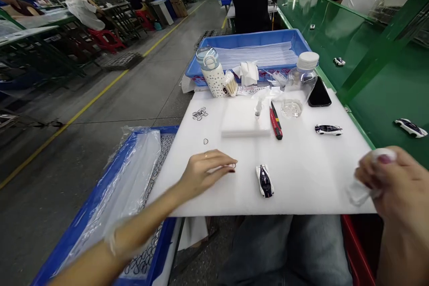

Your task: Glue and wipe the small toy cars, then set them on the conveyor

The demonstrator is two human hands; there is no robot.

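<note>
My left hand (206, 170) hovers above the white tabletop (298, 161), thumb and fingertips pinched on a small dark ring (234, 166), mostly covered by the fingers. Just right of it lies a white-and-black toy car (264, 181). Off the table's right edge, my right hand (395, 183) is closed around a crumpled white tissue (358, 193); motion blurs it. One loose ring (205, 141) lies beyond my left hand, with a small pile of rings (200, 114) farther back. A second toy car (329, 130) rests at the right.
A white block (244, 127), a red-and-black cutter (275, 120), a clear bottle (299, 85), a phone (319, 93) and a dotted tumbler (212, 73) stand or lie toward the back. Behind is a blue tray (248, 38). A green surface (378, 94) carrying toy cars runs along the right.
</note>
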